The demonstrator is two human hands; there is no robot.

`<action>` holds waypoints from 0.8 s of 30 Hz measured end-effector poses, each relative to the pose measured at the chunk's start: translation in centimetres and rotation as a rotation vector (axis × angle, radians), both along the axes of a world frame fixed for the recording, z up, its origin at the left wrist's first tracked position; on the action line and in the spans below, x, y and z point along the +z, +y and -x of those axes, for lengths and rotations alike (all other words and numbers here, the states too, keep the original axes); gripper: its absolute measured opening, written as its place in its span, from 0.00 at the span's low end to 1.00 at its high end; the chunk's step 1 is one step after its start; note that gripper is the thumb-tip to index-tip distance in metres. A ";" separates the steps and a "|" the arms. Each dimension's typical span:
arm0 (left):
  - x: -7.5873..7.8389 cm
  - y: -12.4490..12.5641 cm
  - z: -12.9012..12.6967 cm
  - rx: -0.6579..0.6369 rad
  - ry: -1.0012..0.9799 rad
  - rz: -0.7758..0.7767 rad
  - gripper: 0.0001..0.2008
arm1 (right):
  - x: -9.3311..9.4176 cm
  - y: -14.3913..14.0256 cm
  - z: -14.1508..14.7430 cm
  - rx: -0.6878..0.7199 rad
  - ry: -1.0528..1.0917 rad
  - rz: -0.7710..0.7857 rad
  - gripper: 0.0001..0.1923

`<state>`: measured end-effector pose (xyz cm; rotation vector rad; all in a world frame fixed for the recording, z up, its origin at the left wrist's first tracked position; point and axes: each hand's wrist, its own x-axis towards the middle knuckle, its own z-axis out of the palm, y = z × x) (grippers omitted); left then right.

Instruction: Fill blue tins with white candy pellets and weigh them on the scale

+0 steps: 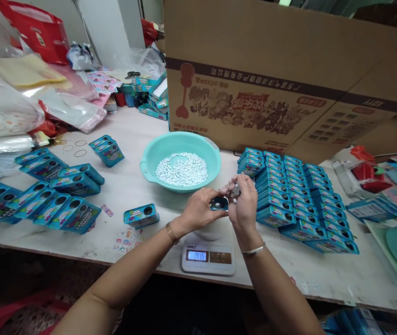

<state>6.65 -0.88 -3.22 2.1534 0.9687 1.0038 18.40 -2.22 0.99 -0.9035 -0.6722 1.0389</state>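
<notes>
My left hand point(201, 207) is closed around a small blue tin point(219, 204), its dark opening turned toward my right hand. Cupped beside that opening, my right hand point(243, 200) holds several small white candies point(235, 188). Both hands are above a white digital scale point(208, 267) with a lit display. Behind them a turquoise basin point(181, 139) holds a heap of white candies point(184, 168). Another blue tin point(141, 216) with a round dark hole on top stands left of the scale.
Rows of blue tins point(299, 200) stand at the right. More blue tins point(69, 211) are grouped at the left, near a few rubber bands point(80, 152). A large cardboard box point(289, 60) blocks the back right. Plastic bags point(6, 102) pile up at the back left.
</notes>
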 end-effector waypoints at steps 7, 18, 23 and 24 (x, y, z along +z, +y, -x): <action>0.1 0.0 0.1 0.001 0.018 0.005 0.16 | 0.4 0.4 -0.5 0.034 0.227 0.099 0.12; 0.3 -0.3 1.3 0.007 0.074 -0.046 0.31 | 1.3 -1.1 -5.6 0.119 0.522 0.082 0.14; 0.4 -0.9 2.4 0.002 0.041 -0.071 0.32 | 1.6 -1.9 -5.8 0.062 0.545 0.100 0.14; 0.5 -1.0 2.6 0.005 0.041 -0.071 0.31 | 1.7 -2.0 -5.6 0.049 0.549 0.106 0.15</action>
